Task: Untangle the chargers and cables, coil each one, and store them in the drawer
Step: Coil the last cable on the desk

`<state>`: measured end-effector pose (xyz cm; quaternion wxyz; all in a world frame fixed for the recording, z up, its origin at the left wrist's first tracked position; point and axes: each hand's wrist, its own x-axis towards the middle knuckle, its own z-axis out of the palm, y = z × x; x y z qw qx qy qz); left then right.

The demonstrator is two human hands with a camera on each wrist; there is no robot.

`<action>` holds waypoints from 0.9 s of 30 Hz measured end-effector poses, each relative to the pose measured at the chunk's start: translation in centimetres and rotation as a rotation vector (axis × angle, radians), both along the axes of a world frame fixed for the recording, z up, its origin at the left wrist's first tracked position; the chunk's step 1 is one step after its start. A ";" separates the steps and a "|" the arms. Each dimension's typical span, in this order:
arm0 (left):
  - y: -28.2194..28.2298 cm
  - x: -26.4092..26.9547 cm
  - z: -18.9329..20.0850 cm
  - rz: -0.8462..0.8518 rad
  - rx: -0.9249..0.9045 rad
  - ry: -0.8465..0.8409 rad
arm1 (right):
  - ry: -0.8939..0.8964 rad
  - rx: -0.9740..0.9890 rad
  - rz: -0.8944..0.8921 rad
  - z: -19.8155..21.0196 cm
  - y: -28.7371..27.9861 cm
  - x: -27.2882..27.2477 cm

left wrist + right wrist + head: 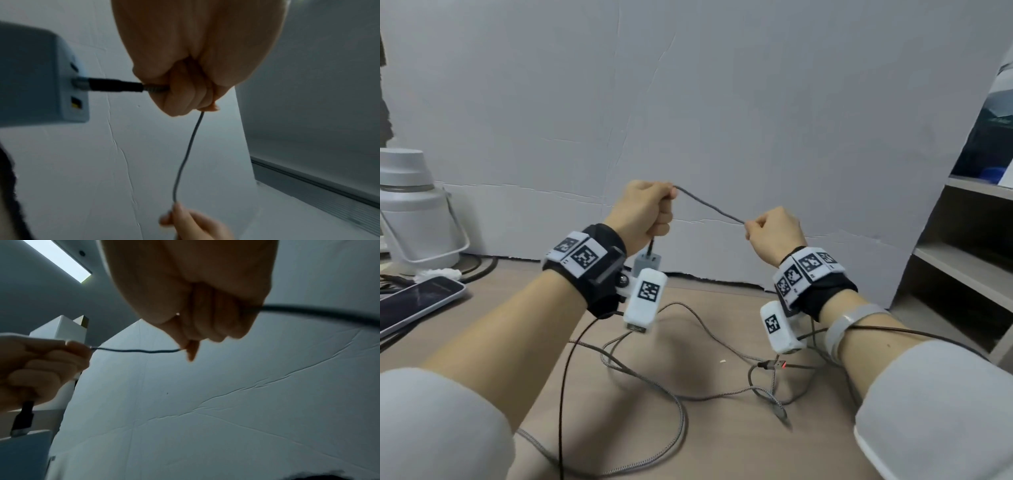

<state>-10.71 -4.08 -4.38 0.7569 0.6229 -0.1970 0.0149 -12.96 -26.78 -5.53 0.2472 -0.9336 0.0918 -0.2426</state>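
At centre frame, our left hand [645, 212] grips the grey cable [709, 205] near its charger [648, 263], which hangs below the fist. The held span slopes down-right to our right hand [774, 233], pinching it. The remaining cable [681, 411] lies tangled at lower frame, nearer our right hand.

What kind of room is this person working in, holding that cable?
Probably a home or office desk corner: a wooden tabletop strewn with loose cables, a phone and a white jug at the left, and shelves at the right, against a white wall.
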 end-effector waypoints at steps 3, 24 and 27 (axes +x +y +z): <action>-2.7 -2.1 0.1 -0.177 0.019 -0.079 | 0.062 -0.105 -0.100 0.2 2.9 -0.9; -1.2 -1.0 0.0 -0.048 0.358 -0.365 | 0.208 0.129 0.532 0.0 2.2 -3.1; -2.2 -2.1 -0.5 -0.165 0.388 -0.334 | 0.044 0.011 0.517 0.7 3.3 -2.9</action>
